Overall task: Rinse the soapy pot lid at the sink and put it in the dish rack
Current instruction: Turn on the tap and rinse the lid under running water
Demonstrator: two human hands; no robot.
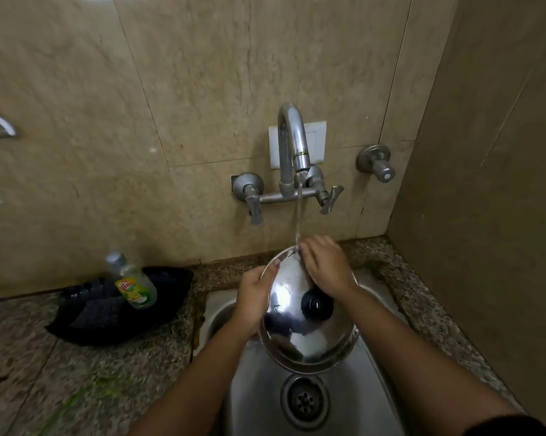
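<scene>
A round steel pot lid (300,328) with a black knob (316,305) is held tilted over the steel sink (353,401). My left hand (254,297) grips its left rim, thumb on the top face. My right hand (326,267) lies flat on the lid's far upper part, fingers spread, right where the stream lands. Water runs from the wall tap (293,143) onto the lid's far edge. No dish rack is in view.
A black tray (158,309) on the speckled counter at left holds a dish-soap bottle (133,283) and a dark scrub pad. The sink drain (304,402) is below the lid. A second valve (377,163) sticks out of the tiled wall; a side wall closes the right.
</scene>
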